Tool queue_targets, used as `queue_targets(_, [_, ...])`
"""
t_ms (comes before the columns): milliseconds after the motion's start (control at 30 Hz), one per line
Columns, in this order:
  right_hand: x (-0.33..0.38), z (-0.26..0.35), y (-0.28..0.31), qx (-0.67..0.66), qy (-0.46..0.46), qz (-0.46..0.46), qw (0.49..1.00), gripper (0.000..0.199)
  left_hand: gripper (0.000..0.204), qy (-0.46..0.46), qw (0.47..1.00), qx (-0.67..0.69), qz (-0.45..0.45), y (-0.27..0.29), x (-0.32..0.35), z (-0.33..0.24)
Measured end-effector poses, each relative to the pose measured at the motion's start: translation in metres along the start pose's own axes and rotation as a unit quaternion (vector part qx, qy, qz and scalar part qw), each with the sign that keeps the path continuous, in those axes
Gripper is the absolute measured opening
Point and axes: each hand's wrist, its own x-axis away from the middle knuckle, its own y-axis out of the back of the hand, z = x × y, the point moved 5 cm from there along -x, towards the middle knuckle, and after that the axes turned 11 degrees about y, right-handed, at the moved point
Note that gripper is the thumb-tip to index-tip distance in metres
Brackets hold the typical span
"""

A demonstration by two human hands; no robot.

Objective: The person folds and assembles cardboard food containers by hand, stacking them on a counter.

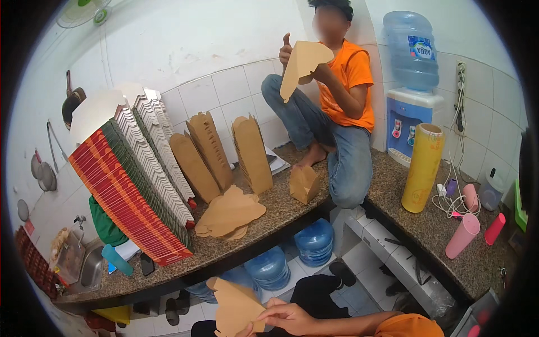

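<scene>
A brown cardboard food-box blank [238,306] is held low in front of me, partly folded. The fingers of my right hand [289,317] are closed on its right edge. Only a bit of my left hand [247,331] shows at the lower rim of the picture, its fingertips pressed against the blank's bottom edge. On the counter beyond lies a loose pile of flat brown blanks [230,213]. Behind it stand nested stacks of folded brown boxes [252,157], and a single folded box [305,184] sits to their right.
A tall stack of red-patterned boxes [132,196] leans on the granite counter [281,205]. A co-worker [345,90] in orange sits on it, holding another blank. To the right are a water dispenser [412,121], a yellow film roll [422,168] and pink tumblers [463,236]. Water jugs [266,267] stand below.
</scene>
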Motion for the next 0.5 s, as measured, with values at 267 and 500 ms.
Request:
queue_targets(267, [0.001,-0.002,0.009,-0.004,0.062,-0.02,0.998,0.007,0.038,0.143,0.974,0.111,0.137,-0.009,0.015,0.024])
queue_targets(500, [-0.006,0.031,0.001,0.262,0.157,0.084,0.948,0.014,0.063,0.408,0.808,0.369,0.212,-0.02,0.014,0.056])
